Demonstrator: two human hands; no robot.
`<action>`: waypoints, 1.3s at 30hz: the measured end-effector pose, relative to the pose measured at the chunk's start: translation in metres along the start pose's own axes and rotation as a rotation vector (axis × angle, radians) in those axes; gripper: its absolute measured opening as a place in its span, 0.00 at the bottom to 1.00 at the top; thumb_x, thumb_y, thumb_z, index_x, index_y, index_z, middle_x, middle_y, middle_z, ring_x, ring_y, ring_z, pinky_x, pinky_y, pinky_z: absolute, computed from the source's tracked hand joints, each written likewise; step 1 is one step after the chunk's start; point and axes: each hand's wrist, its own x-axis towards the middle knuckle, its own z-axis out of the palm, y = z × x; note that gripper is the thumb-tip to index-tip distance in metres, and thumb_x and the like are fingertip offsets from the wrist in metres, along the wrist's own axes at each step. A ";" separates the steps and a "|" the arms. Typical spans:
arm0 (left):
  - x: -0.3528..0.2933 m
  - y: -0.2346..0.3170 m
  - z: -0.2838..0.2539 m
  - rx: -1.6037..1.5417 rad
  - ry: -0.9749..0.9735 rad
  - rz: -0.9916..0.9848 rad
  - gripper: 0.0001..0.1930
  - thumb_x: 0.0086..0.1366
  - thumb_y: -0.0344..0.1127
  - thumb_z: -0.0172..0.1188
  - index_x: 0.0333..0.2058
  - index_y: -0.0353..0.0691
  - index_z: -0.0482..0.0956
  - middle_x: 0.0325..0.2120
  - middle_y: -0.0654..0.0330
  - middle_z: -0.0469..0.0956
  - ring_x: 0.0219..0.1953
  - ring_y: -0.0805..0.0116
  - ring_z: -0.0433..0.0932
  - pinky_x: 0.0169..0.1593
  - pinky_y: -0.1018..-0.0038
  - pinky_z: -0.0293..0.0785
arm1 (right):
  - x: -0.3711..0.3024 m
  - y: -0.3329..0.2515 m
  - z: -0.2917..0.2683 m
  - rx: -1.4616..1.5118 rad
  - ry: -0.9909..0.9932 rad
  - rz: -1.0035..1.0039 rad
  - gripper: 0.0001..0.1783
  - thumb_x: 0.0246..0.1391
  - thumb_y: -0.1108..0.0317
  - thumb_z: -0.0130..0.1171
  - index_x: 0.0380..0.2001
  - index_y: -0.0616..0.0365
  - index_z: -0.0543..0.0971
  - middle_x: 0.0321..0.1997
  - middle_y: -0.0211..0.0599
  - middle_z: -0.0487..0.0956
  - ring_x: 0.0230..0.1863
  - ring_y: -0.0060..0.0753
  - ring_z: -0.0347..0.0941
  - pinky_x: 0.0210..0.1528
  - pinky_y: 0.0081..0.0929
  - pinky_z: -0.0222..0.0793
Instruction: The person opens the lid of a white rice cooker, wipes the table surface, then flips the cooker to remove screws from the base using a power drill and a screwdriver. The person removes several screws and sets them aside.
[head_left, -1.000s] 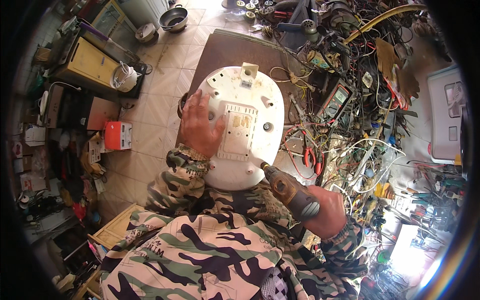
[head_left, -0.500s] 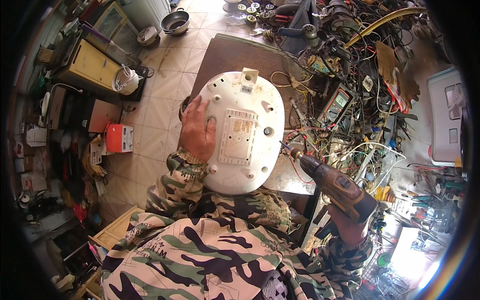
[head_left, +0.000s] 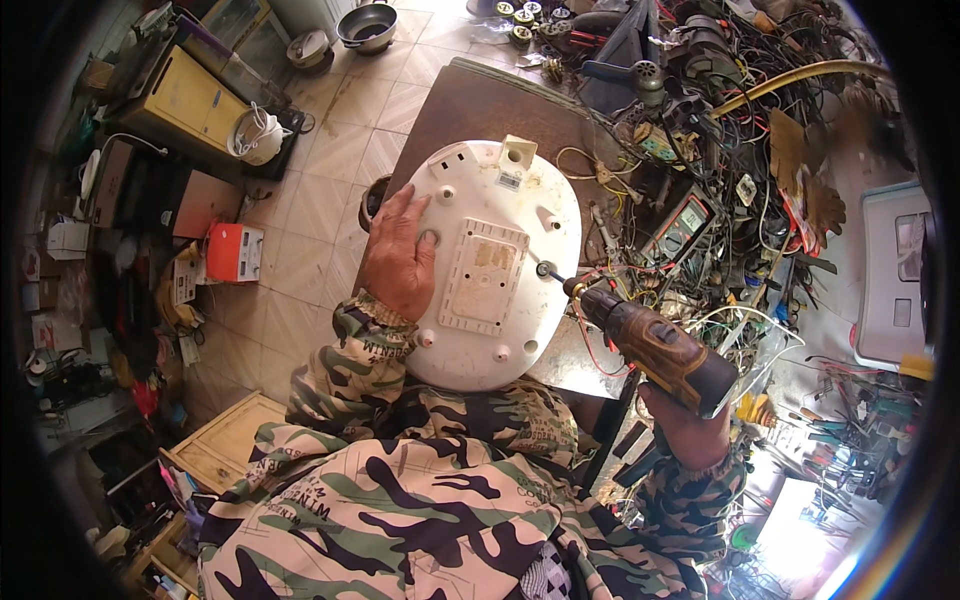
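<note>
A white oval plastic appliance base (head_left: 560, 215) lies underside up in front of me, with a ribbed rectangular panel at its middle and several round screw posts. My left hand (head_left: 398, 255) rests on its left side, fingers stretched out flat, the thumb apart. In my right hand (head_left: 692, 425) is a worn brown cordless drill (head_left: 665, 350), gripped by its handle and pointing up to the left. The drill's thin bit reaches the dark round hole (head_left: 545, 269) on the base's right side. Whether the tip is seated on a screw, I cannot tell.
Under the base is a brown board (head_left: 480, 110). Tangled wires and parts crowd the right side, around a multimeter (head_left: 682, 228). A white plastic case (head_left: 893, 275) stands at far right. On the left are a red box (head_left: 235, 252), a yellow cabinet (head_left: 185, 100) and a pan (head_left: 367, 28).
The drill has moved left, bringing its bit from beside the base to the hole on its right side. My left hand stays on the base; the whole view has shifted slightly.
</note>
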 end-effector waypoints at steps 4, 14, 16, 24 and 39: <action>0.000 -0.002 0.001 0.019 0.010 0.015 0.25 0.66 0.29 0.56 0.62 0.35 0.73 0.64 0.43 0.70 0.67 0.40 0.66 0.71 0.53 0.60 | 0.003 0.000 -0.004 -0.053 -0.055 -0.038 0.30 0.50 0.74 0.76 0.56 0.67 0.76 0.50 0.44 0.83 0.49 0.32 0.82 0.51 0.31 0.78; -0.001 -0.002 0.003 0.026 0.010 -0.005 0.24 0.67 0.29 0.56 0.62 0.35 0.74 0.64 0.43 0.69 0.67 0.41 0.66 0.70 0.53 0.61 | 0.006 -0.009 -0.004 -0.090 -0.050 -0.026 0.29 0.50 0.73 0.75 0.55 0.67 0.77 0.49 0.43 0.84 0.48 0.32 0.83 0.50 0.32 0.79; -0.001 -0.003 0.004 0.027 0.013 0.001 0.24 0.67 0.29 0.56 0.62 0.35 0.74 0.64 0.43 0.69 0.67 0.41 0.66 0.70 0.53 0.61 | 0.005 -0.014 -0.001 -0.083 -0.043 -0.035 0.27 0.50 0.73 0.75 0.54 0.67 0.78 0.47 0.43 0.85 0.46 0.32 0.84 0.49 0.32 0.79; -0.004 -0.004 0.005 -0.066 0.113 -0.048 0.21 0.65 0.26 0.56 0.58 0.33 0.77 0.63 0.42 0.70 0.65 0.41 0.68 0.69 0.53 0.62 | 0.038 -0.067 -0.003 -0.485 -0.254 -0.185 0.18 0.45 0.72 0.72 0.43 0.59 0.84 0.35 0.48 0.84 0.35 0.52 0.83 0.38 0.35 0.77; -0.011 -0.022 0.009 -0.351 0.206 -0.268 0.17 0.68 0.26 0.51 0.53 0.32 0.79 0.59 0.44 0.75 0.62 0.47 0.74 0.66 0.60 0.69 | 0.077 -0.102 0.000 -0.535 -0.481 -0.155 0.24 0.49 0.76 0.67 0.53 0.59 0.82 0.41 0.41 0.86 0.40 0.33 0.84 0.45 0.29 0.78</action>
